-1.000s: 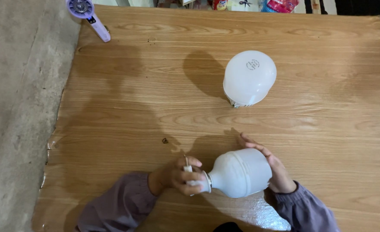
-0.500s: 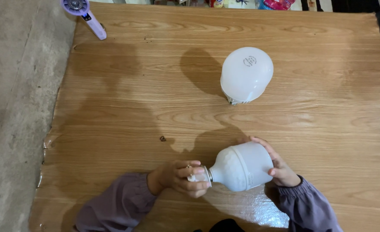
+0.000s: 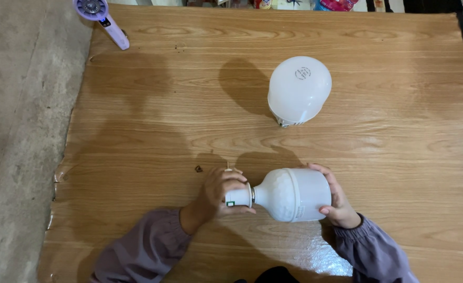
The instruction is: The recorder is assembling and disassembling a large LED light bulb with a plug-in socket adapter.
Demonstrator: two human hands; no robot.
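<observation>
I hold a large white bulb on its side just above the wooden table, with its narrow base pointing left. My left hand wraps its fingers around the white base end. My right hand cups the wide domed end from the right and behind. A second large white bulb stands on the table further away, dome up, untouched.
A purple hand-held fan lies at the table's far left corner. A small dark speck sits on the wood left of my left hand. Grey concrete floor runs along the left side. Colourful items line the far edge.
The bulb in my hands has stayed roughly in place; my left fingers have shifted their grip on the base. The view has shifted a little.
</observation>
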